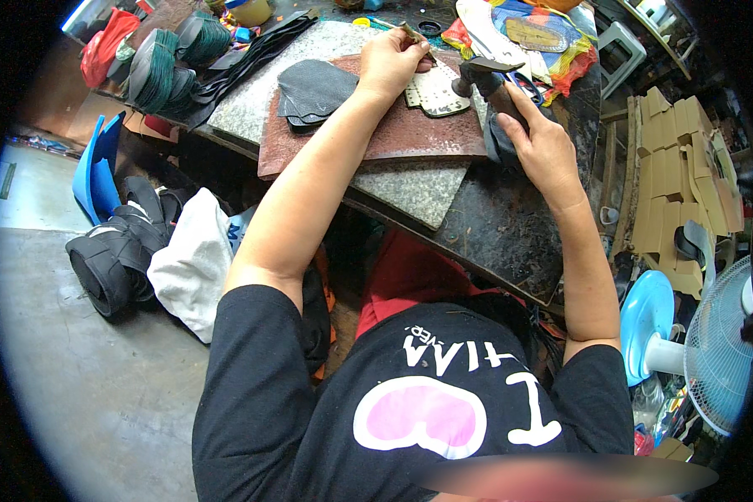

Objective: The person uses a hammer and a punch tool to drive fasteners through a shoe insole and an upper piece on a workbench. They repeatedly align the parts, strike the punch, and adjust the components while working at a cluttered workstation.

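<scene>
Reddish-brown board [422, 140] on a grey stone slab [418, 192] serves as the work surface, the slab itself resting on the dark bench [510, 222]. Toward the board's far right part lies a pale perforated template [439, 94], and on its left part sits a stack of dark grey sheet pieces [314, 90], apart from the template.

The work in hand looks like punching or marking through the template: the left hand [391, 63] pinches a slim tool [410, 33], probably a punch, over the far side of the board, while the right hand [534, 138] grips a hammer [487, 79] by its handle near the board's right end. Whether the tool's tip touches the template is hidden by the fingers. A clean strike from here would call for the tool held upright and the hammer's face brought squarely over its top, clear of the fingertips.

The left arm stretches nearly straight, crossing the board's near edge and passing beside the stack, with the fingers bunched together. The right arm bends at the elbow outside the board's right end, its fist closed around the handle and the hammer head turned inward, toward the template.
</scene>
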